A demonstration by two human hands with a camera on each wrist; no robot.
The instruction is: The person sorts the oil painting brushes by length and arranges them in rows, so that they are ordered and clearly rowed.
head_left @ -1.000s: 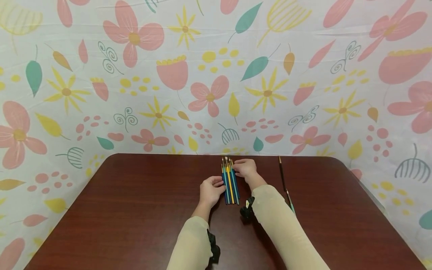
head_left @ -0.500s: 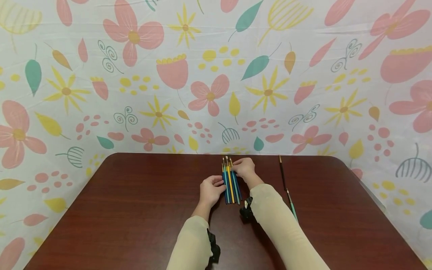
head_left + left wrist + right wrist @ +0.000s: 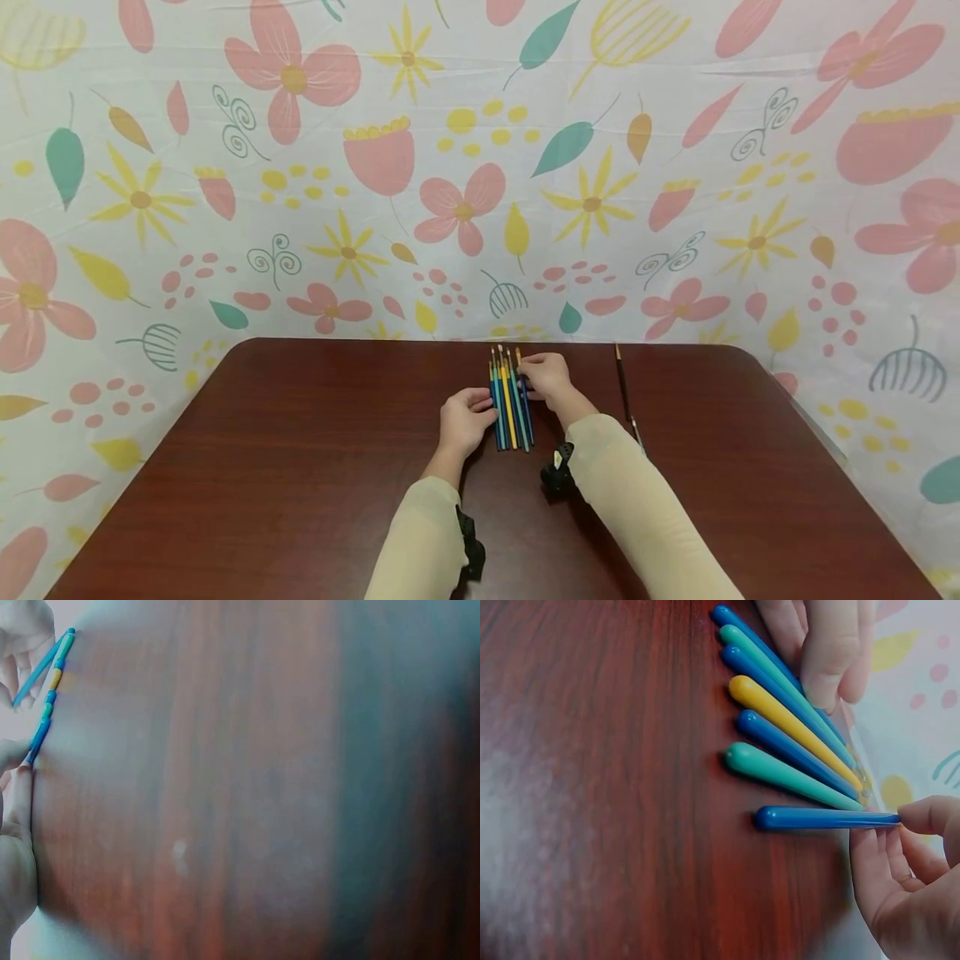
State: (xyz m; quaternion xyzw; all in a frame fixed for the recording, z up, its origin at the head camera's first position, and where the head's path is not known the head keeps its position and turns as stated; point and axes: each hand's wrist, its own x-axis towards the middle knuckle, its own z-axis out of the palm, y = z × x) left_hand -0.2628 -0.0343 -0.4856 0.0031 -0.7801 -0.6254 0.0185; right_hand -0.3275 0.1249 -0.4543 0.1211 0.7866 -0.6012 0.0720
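Several slim paintbrushes with blue, green and yellow handles lie side by side near the table's far edge; the yellow paintbrush (image 3: pixel 510 408) is mid-row. My left hand (image 3: pixel 463 423) rests against the row's left side, its thumb touching the outermost blue handle. On the right side, my right hand (image 3: pixel 547 377) pinches a blue paintbrush (image 3: pixel 810 818) between thumb and fingers. That brush is angled away from the green paintbrush (image 3: pixel 787 774) beside it. In the left wrist view, only the handle ends (image 3: pixel 52 696) and parts of both hands show at the left edge.
A dark-handled paintbrush (image 3: pixel 623 379) lies apart to the right, with another thin brush (image 3: pixel 637 433) below it, partly hidden by my right sleeve. The brown table (image 3: pixel 262 467) meets a flower-print cloth (image 3: pixel 390 275) at its far edge.
My right hand has shifted slightly right, drawing the tip end of the blue paintbrush away from the row. My left hand stays by the row's left side. The head view has shifted a little.
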